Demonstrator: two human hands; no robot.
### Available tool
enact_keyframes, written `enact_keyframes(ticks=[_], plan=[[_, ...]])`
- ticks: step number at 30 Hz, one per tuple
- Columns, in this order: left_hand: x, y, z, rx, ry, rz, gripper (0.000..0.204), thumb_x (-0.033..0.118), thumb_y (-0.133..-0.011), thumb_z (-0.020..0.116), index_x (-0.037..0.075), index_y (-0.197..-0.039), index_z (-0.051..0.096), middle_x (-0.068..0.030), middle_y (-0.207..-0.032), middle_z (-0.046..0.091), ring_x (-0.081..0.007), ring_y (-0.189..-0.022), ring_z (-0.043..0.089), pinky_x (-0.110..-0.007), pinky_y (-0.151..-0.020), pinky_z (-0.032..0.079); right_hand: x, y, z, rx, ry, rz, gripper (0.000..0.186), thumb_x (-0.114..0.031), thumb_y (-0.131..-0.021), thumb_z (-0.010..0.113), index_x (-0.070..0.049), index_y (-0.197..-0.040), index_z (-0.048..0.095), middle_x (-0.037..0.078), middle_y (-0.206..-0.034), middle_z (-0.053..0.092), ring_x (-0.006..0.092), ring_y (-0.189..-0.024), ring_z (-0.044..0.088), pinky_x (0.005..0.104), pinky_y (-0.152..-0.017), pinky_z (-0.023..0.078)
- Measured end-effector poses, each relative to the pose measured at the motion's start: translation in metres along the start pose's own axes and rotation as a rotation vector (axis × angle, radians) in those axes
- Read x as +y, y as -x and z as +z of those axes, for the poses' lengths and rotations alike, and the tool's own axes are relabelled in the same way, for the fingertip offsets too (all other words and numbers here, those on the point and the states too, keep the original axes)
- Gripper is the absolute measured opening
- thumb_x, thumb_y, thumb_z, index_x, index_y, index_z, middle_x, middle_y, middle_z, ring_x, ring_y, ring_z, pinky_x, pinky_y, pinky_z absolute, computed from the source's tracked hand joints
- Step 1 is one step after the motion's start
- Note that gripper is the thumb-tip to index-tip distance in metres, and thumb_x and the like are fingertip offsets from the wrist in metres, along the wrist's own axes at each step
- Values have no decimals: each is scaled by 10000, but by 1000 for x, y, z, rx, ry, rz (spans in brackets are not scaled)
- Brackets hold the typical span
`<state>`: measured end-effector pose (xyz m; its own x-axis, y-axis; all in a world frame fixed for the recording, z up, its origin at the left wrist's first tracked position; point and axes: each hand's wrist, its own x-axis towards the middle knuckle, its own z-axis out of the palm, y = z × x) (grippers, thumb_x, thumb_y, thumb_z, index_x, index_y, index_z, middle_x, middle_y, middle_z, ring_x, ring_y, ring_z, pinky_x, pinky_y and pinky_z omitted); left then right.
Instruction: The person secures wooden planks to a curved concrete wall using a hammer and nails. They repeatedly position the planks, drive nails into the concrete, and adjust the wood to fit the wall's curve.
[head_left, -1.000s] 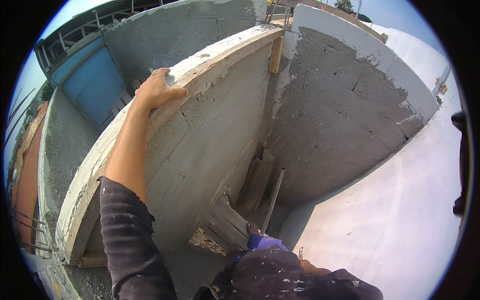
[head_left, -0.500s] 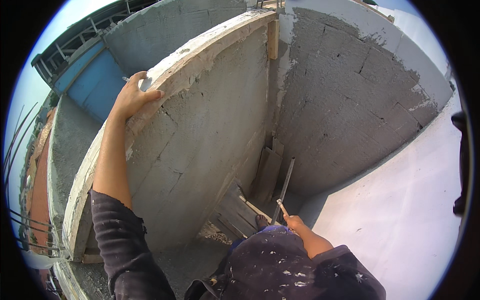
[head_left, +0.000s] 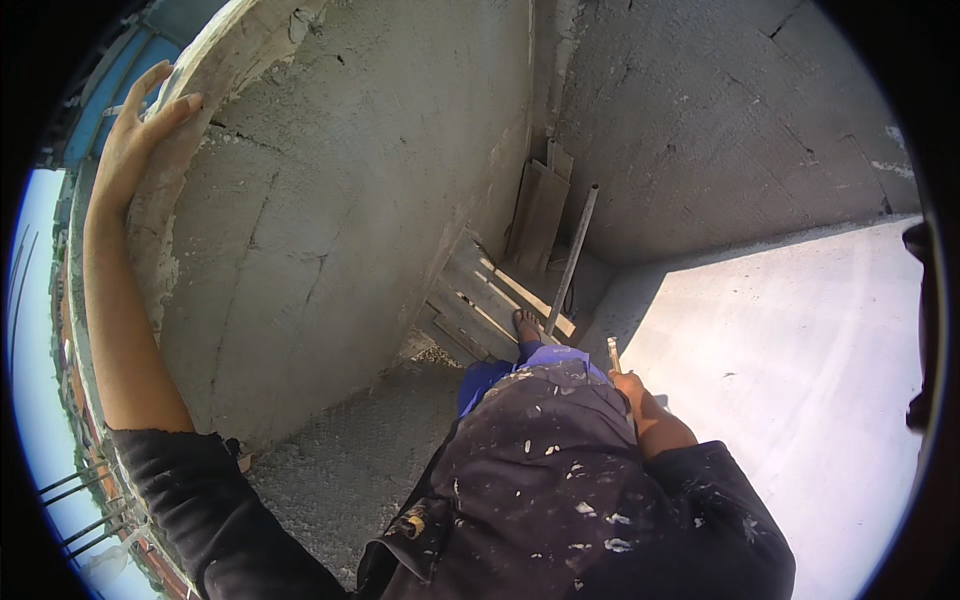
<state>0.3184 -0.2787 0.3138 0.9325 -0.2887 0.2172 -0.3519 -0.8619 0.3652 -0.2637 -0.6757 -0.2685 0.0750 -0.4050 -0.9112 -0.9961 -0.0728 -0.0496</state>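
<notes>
My left hand (head_left: 135, 135) grips the rough top edge (head_left: 185, 140) of the grey plastered wall (head_left: 330, 180), with the thumb on the near side and the fingers over the top. Something small and whitish shows by its fingers, too small to name. Low by my right hip, my right hand (head_left: 628, 385) is closed around a short, light-coloured stick-like tool (head_left: 613, 352) that points up. Its lower part is hidden in the hand, and its kind does not show.
A long thin pole (head_left: 573, 260) leans beside my foot (head_left: 526, 325) and the wooden slats (head_left: 475, 290). Boards (head_left: 538, 210) stand in the corner by the right-hand wall (head_left: 720, 130). A sunlit white surface (head_left: 780, 340) lies at right. Rebar ends (head_left: 75, 485) stick out at far left.
The view has tilted down, so my left hand and the wall top sit farther up and left. My right hand, still holding the stick-like tool, is closer to my hip.
</notes>
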Motion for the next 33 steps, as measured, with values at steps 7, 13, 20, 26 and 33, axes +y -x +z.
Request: enact_keyframes(ticks=[7, 13, 20, 26, 33], plan=[[-2, 1, 10, 98, -58, 30, 1089, 759, -651, 786, 240, -1573, 532, -350, -1313, 670, -491, -1108, 732, -624, -948, 585, 31, -70, 45, -4, 263, -101, 677, -593, -962, 666, -23, -1324, 716, 268, -1303, 715, 397, -1244, 683, 452, -1032, 521], [-11, 2, 6, 162, -19, 133, 990, 728, -706, 805, 208, -1518, 583, -312, -1305, 690, -429, -1113, 746, -566, -956, 605, -39, -28, 35, -61, -32, -25, 494, -448, -967, 762, -57, -1269, 757, 153, -1034, 757, 268, -913, 714, 414, -842, 546], [12, 14, 2, 164, 9, 203, 771, 534, -866, 767, 156, -1505, 562, -253, -1361, 683, -358, -1263, 664, -477, -1063, 534, -104, 46, -1, -160, -180, -301, 370, -350, -997, 757, -134, -1296, 740, 15, -720, 616, 126, -573, 555, 332, -534, 465], [26, 139, 75, 613, 166, 494, 416, 216, -940, 757, 84, -1319, 649, -132, -1231, 755, -277, -1115, 731, -380, -942, 584, -100, 44, -10, -127, -85, -204, 370, -336, -1009, 736, -142, -1324, 717, 23, -708, 606, 136, -540, 545, 356, -504, 466], [-38, 426, 307, -251, 654, -564, 417, 219, -1100, 487, 9, -1447, 581, -175, -1393, 699, -393, -1297, 654, -457, -1121, 487, -52, 5, -4, -125, 228, -75, 532, -403, -973, 753, 73, -1207, 724, 173, -916, 730, 259, -717, 692, 429, -636, 555]])
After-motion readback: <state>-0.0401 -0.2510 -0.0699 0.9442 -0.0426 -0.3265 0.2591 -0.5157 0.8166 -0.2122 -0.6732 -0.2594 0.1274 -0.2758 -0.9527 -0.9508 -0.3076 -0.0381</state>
